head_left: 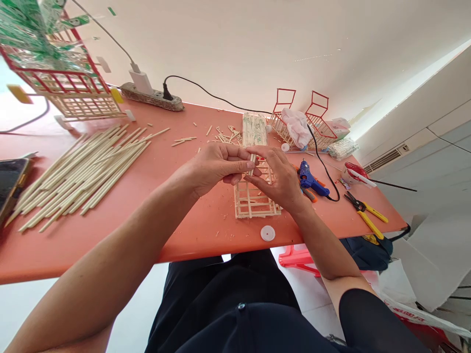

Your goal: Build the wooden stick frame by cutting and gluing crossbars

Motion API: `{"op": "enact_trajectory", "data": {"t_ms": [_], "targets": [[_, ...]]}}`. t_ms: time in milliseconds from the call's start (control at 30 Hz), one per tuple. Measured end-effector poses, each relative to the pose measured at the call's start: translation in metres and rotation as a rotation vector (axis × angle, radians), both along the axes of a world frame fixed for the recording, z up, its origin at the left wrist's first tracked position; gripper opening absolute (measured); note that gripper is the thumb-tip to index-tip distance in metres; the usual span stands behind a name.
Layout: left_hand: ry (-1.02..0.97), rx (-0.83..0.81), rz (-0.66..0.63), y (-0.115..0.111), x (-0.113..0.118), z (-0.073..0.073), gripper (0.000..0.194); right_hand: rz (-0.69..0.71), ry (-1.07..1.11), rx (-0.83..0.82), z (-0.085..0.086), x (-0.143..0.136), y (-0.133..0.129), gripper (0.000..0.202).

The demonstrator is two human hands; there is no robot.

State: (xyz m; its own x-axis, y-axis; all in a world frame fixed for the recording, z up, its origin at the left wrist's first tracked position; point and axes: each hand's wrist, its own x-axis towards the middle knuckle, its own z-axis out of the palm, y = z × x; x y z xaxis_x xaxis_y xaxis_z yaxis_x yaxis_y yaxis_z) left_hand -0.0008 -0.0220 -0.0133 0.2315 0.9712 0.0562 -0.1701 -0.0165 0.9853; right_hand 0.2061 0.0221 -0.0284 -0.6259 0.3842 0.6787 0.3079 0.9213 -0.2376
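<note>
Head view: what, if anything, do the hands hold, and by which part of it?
Short wooden sticks: the left hand pinches their middle, the right hand apparently at their ends.

Bright light fills the picture, glaring white at far left. Shadows on the table (206,215) are soft; wide-angle distortion bows its front edge. The held sticks (252,164), mid-frame, look fairly sharp; the wrappers (27,37), upper left, seem slightly smeared.
</note>
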Motion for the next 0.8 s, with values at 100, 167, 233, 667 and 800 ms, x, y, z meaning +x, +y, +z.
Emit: {"op": "enact_trajectory", "data": {"t_ms": [100, 167, 233, 667, 800], "targets": [[0.007, 0.002, 0.006, 0.0006, -0.0005, -0.0011, 0.032, 0.017, 0.03, 0.028, 0.0004, -0.0015, -0.0013, 0.038], [0.008, 0.009, -0.004, 0.0008, -0.001, -0.0018, 0.032, 0.016, 0.037, 0.036, 0.0002, -0.0019, -0.0016, 0.035], [0.01, 0.024, -0.025, 0.0005, -0.0015, -0.0017, 0.032, 0.001, 0.036, 0.033, 0.0, -0.0015, -0.0014, 0.034], [-0.001, 0.063, -0.068, 0.0015, -0.0048, -0.001, 0.044, -0.034, 0.018, 0.029, 0.0005, 0.0013, 0.0003, 0.039], [0.062, 0.086, -0.09, 0.0019, -0.0049, -0.0012, 0.038, -0.066, -0.012, 0.005, 0.0004, 0.0005, -0.0011, 0.037]]}}
